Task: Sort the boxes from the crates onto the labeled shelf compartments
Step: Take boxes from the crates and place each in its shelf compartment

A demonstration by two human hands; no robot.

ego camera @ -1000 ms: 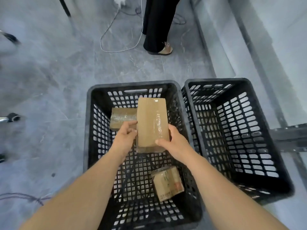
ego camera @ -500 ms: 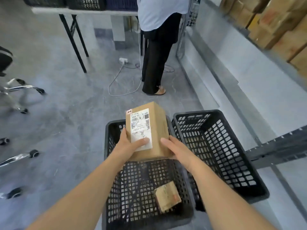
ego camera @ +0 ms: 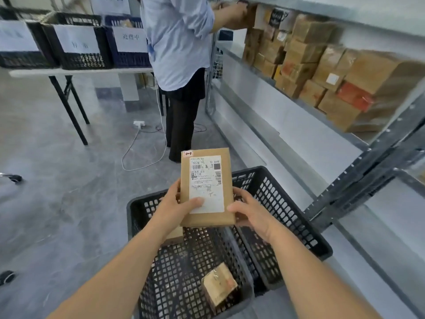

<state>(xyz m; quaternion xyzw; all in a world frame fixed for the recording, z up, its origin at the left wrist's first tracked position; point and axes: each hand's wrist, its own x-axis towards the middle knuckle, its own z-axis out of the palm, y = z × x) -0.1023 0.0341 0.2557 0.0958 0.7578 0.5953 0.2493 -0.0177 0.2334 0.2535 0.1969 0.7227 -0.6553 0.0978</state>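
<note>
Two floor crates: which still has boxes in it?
The left crate: a small taped box lies in its near right corner, and a second box shows below the left hand gripping the labeled box. The right crate shows only bare mesh.

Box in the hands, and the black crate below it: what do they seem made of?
The box looks like matte brown cardboard; its shipping label is white printed paper. The crate appears to be moulded black plastic, judging by its uniform lattice walls and slight sheen.
</note>
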